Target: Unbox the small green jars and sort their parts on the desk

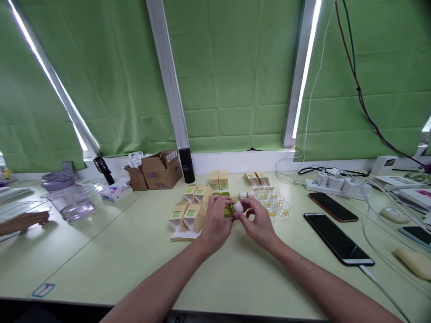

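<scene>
My left hand [217, 222] is closed round a small green box [229, 211] held just above the pale green table [134, 251]. My right hand [258, 220] pinches a small white jar [237, 207] at the open end of that box. Left of the hands lie several flat tan cartons with green labels [188, 213]. Two closed tan boxes [218, 179] stand behind them. Several clear cups with gold lids [274, 202] sit to the right of my hands.
A brown cardboard box [161, 169] and a black cylinder [186, 165] stand at the back. Two dark phones [338, 237] lie right, near a power strip [332, 185] with cables. A clear jug [67, 197] stands left; another person's hand [28, 220] rests at the left edge.
</scene>
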Demonstrator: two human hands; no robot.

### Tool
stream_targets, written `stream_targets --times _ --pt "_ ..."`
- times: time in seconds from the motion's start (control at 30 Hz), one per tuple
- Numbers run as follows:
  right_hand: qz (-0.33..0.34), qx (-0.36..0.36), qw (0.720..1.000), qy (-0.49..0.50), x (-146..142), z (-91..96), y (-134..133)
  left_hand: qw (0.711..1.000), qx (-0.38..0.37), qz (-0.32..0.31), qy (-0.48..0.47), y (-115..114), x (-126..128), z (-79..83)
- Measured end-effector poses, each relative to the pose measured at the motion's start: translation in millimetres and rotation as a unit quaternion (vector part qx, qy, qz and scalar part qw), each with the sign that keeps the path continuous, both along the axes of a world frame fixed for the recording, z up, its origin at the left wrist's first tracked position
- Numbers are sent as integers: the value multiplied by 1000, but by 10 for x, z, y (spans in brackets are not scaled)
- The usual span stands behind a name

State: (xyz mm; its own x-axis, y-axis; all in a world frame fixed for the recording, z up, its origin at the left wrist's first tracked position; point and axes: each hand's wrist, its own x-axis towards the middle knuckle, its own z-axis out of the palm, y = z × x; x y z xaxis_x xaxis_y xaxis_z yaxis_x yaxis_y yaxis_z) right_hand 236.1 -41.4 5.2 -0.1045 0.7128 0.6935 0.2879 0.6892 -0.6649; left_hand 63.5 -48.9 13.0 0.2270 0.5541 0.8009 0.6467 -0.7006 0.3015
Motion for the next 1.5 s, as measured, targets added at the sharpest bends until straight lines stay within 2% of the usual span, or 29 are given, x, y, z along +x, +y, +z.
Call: stream_targets --times 0.17,0.33,0.5,0.63,0.73,1.13,1.4,1.5 --pt "-13 2 1000 -10 -8 4 -8 1000 4 -2 27 -31 28 6" --pt "-59 46 994 -79 63 -14 16 997 -68 -44 0 -65 25 48" --pt "-110 112 973 -170 114 -30 20 989 -123 -67 -55 -55 38 45" --pt "-107 168 954 -225 108 -28 18 985 -147 -54 -70 -23 55 5" --pt "-107 185 944 -252 106 -17 19 985 -149 -52 -69 -9 58 -15" --pt "-112 173 927 -312 60 -12 20 982 -170 -25 -77 -4 99 24" --pt "-112 162 928 -317 35 6 16 971 -213 -53 -99 -16 131 98" --pt "-100 143 941 -291 54 -12 26 970 -213 -47 -104 -6 105 95"
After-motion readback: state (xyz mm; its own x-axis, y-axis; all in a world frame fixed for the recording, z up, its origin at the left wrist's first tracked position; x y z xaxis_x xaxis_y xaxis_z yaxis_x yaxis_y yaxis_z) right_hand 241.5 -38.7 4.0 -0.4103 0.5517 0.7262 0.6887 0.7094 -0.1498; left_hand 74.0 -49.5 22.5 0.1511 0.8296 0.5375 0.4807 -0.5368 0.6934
